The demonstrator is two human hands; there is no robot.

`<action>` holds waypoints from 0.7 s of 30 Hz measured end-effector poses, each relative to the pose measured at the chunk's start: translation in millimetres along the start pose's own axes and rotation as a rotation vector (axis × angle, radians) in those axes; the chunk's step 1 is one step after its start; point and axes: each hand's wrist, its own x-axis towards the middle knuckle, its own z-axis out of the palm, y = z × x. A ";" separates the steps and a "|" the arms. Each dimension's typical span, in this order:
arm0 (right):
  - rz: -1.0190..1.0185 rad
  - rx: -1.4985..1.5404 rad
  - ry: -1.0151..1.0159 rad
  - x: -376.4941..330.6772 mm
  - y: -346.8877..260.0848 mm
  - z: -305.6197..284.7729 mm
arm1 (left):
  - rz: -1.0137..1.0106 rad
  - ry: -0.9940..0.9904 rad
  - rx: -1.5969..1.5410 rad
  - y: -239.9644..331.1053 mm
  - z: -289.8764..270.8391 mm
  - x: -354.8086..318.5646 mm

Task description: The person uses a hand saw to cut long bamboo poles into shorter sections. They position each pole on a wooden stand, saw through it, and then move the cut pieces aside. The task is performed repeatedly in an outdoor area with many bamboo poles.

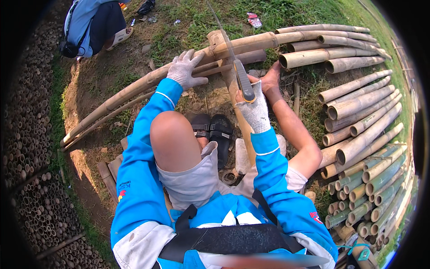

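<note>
My right hand (255,107), in a pale knit glove, is closed around the dark grey handle (243,80) of a handsaw. The saw's thin blade (220,23) points away from me and crosses the long bamboo pole (121,99). My left hand (186,69), gloved too, grips that pole left of the blade, fingers over its top and thumb apart on the near side. Under the pole by the blade stands an upright bamboo post (242,121). My bare right foot (271,80) is close beside the saw handle, below the pole.
Cut bamboo poles (358,107) lie stacked at the right, greener ones (380,188) nearer me. Many bamboo ends (33,116) fill the far left. Another person (98,27) crouches at the upper left. A sandal (220,139) sits between my legs; a red wrapper (254,20) lies on grass.
</note>
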 end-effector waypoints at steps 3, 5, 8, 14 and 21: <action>-0.084 -0.075 0.031 -9.0 -1.2 1.7 | -0.072 -0.024 -0.117 6.2 1.2 17.2; -0.070 -0.010 0.040 -9.4 -7.1 1.1 | -0.146 -0.102 -0.131 12.7 3.3 35.3; -0.113 -0.080 0.032 0.6 -11.9 0.9 | -0.205 -0.098 -0.055 22.6 7.2 61.4; -0.062 -0.121 0.052 -31.2 -8.1 -5.9 | -0.224 -0.241 -0.140 14.8 3.0 80.4; -0.136 -0.220 0.083 -168.5 -63.5 -34.9 | -0.198 -0.330 -0.165 2.9 4.2 92.6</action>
